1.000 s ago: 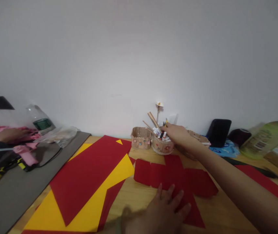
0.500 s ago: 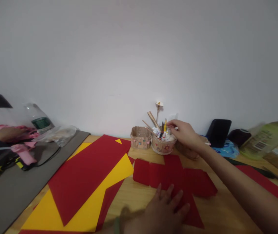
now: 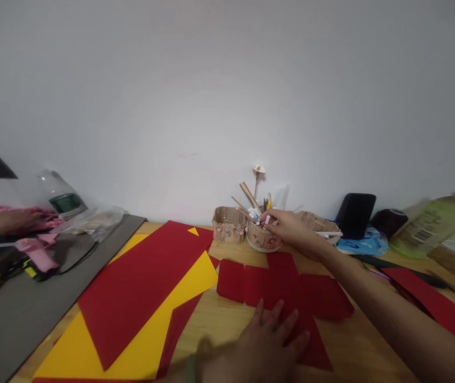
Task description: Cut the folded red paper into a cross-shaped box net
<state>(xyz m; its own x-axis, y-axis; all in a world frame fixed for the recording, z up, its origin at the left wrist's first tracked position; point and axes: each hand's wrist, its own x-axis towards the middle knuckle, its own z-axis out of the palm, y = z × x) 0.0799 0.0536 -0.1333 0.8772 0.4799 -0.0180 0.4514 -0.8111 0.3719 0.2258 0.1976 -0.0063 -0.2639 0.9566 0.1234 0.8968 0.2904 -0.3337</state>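
Observation:
My left hand lies flat with fingers spread on a red paper cut-out shaped like a cross on the wooden table. My right hand reaches far forward over a small round cardboard holder full of pens and sticks. Its fingers are pinched among the pens; I cannot make out which one they hold. A second, empty cardboard basket stands just left of the holder.
A large red sheet lies over a yellow sheet at left. A grey mat holds pink scraps, and another person's hand rests at far left. A green bottle, a black case and red strips sit right.
My right hand lifted from the pen holder half a second ago and has dipped back into it, a little further left. My left hand has stayed on the red cut-out.

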